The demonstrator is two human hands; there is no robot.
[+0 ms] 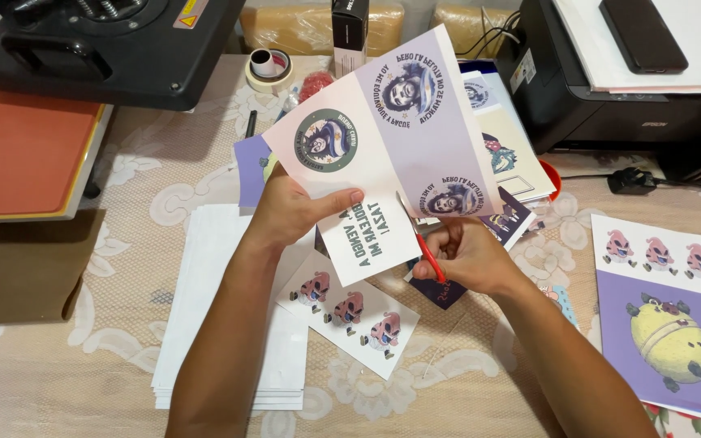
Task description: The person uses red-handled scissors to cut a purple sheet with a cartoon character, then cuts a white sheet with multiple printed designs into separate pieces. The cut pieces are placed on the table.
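My left hand [298,212] grips the lower left edge of a printed sheet [383,134] with round portrait designs and mirrored lettering, held up above the table. My right hand [464,258] is closed on red-handled scissors [429,255], whose blades are in the sheet's bottom edge near the middle. A cut strip with three pink cartoon figures [350,312] lies on the table just below my hands.
A stack of white paper [204,324] lies under my left forearm. A heat press [115,40] stands at the back left, a black printer [626,89] at the back right. Another printed sheet with cartoon figures [667,316] lies at right. A tape roll [269,69] sits at the back.
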